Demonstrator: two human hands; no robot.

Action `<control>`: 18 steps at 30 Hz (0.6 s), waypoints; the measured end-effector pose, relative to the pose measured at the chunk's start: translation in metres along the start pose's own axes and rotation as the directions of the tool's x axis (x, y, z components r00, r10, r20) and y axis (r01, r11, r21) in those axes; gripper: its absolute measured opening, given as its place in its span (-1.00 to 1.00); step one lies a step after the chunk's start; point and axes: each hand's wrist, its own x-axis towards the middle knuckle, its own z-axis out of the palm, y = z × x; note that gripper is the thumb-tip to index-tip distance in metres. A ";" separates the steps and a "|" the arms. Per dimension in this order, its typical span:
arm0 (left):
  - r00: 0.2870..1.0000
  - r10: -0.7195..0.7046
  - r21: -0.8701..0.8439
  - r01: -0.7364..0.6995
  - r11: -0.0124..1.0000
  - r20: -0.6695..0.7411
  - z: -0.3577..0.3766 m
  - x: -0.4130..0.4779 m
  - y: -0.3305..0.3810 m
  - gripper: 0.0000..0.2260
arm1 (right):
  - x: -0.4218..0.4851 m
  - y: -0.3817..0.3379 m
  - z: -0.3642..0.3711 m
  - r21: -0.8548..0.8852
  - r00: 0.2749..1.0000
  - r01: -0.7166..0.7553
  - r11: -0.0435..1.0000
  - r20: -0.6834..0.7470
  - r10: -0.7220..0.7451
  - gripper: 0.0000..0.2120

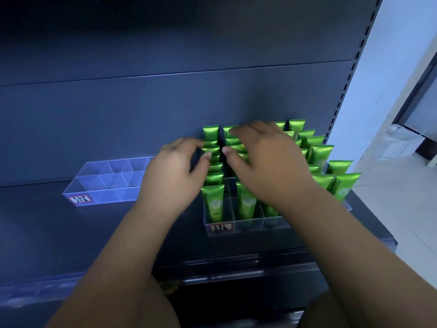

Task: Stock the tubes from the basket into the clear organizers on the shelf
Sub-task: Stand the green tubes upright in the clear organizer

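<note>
Several green tubes [214, 204] stand upright in a clear organizer [250, 224] on the dark shelf [118, 233]. My left hand [175, 174] reaches the organizer's left column, with thumb and curled fingers pinching a tube top near the back. Over the middle columns lies my right hand [267, 162], its fingers spread and resting on the tube tops, hiding several of them. More green tubes [343, 185] stand in rows on the right. The basket is not in view.
An empty clear organizer [106, 183] with a red-edged label sits on the shelf to the left. The shelf's dark back panel [165, 102] rises just behind the tubes. A perforated upright [343, 95] bounds the shelf on the right, with light floor [402, 209] beyond.
</note>
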 end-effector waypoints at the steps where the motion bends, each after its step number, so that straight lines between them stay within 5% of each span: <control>1: 1.000 -0.006 0.032 0.006 0.999 -0.019 -0.002 -0.003 0.001 -0.60 | -0.003 -0.008 0.002 0.020 1.000 0.013 1.000 -0.012 -0.012 -0.53; 9: 0.989 -0.145 0.363 0.144 0.921 -0.025 -0.053 -0.058 -0.017 -0.38 | -0.027 -0.095 0.016 0.156 0.994 0.099 0.983 0.023 -0.104 -0.41; 18: 0.837 -0.430 0.510 0.547 0.664 -0.338 -0.172 -0.199 -0.093 -0.32 | -0.067 -0.260 0.048 0.325 0.910 0.335 0.884 0.132 -0.393 -0.38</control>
